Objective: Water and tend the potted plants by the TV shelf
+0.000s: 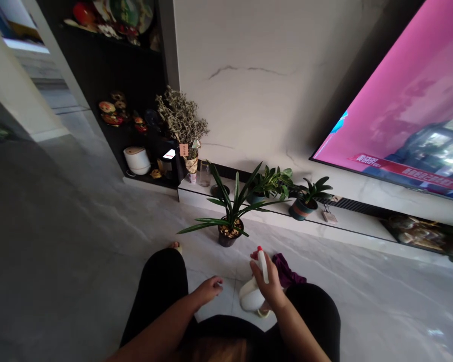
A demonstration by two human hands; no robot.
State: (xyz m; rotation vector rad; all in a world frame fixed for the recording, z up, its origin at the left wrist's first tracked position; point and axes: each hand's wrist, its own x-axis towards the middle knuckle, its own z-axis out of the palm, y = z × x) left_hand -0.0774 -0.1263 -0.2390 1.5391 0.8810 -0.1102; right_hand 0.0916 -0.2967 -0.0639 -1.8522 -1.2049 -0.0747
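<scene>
My right hand (271,281) is wrapped round the neck and trigger of a white spray bottle (252,296) with a red nozzle. The bottle's nozzle points forward, towards a potted plant (230,231) with long strap-like green leaves and pale chips over its soil. That plant stands on the floor in front of me, apart from both hands. My left hand (210,289) hovers between my knees, its fingers curled in with nothing visible in them. A dark purple cloth (287,270) lies on the floor just beyond my right hand.
Along the wall runs a low white ledge (347,227) bearing a leafy plant (270,182), a plant in a banded pot (303,207), a glass (205,173) and a dried bouquet (183,120). A dark shelf (136,65) with ornaments stands left; a lit television (407,110) hangs right.
</scene>
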